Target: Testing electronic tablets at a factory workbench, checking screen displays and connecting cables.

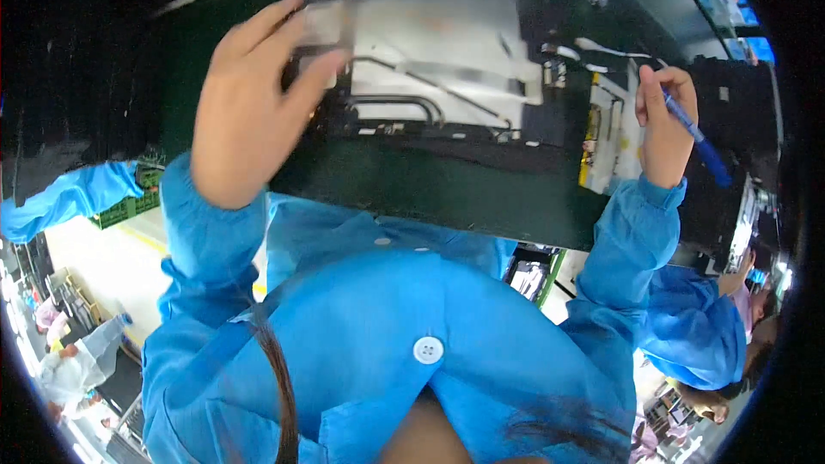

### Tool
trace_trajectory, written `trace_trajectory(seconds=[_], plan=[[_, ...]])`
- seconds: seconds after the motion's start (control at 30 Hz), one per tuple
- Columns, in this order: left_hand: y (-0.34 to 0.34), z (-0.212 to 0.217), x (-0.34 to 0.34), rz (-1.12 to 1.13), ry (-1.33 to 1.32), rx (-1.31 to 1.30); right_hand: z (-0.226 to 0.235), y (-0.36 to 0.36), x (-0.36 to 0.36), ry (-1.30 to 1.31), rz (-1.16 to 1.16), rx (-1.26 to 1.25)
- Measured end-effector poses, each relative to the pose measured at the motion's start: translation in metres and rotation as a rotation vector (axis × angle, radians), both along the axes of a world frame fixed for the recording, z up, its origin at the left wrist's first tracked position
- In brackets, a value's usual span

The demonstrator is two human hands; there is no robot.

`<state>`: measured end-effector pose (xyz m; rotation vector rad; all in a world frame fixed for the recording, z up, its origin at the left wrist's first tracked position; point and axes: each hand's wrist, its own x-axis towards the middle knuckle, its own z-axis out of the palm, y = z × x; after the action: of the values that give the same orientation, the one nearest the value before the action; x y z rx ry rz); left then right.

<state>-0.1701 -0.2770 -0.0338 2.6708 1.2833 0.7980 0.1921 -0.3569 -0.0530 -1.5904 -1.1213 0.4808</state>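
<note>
Dark green tabletop (412, 179) across upper half. Lower left: pale floor (94, 251), yellow line (148, 240) on it. Right edge: bright white light (784, 276).

A hand could slide along the tabletop's (412, 187) near strip. Beyond, the black-and-white device (438, 43) fills the middle, the left hand (245, 112) bars one side, and a yellow-edged panel (612, 131) and blue pen (700, 142) crowd the other.

Left hand (245, 116): at the left side of pale panel (430, 17). Right hand (668, 129): holding blue pen (698, 139), near the counter's (412, 174) right side.
</note>
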Motion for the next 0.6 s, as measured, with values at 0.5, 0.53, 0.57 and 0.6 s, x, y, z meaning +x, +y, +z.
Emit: trace_trajectory(seconds=[0.5,0.53,0.57,0.6], plan=[[-0.004,-0.022,-0.045,-0.009,-0.087,-0.525,0.005,-0.041,-0.064,-0.716,0.101,-0.114],[-0.002,-0.026,-0.044,-0.061,-0.094,-0.519,-0.003,-0.044,-0.081,-0.617,0.192,-0.174],[-0.003,-0.027,-0.046,-0.052,-0.232,-0.616,-0.011,-0.047,-0.096,-0.58,0.222,-0.134],[-0.005,-0.031,-0.046,-0.04,-0.371,-0.718,-0.012,-0.047,-0.105,-0.564,0.215,-0.132]])
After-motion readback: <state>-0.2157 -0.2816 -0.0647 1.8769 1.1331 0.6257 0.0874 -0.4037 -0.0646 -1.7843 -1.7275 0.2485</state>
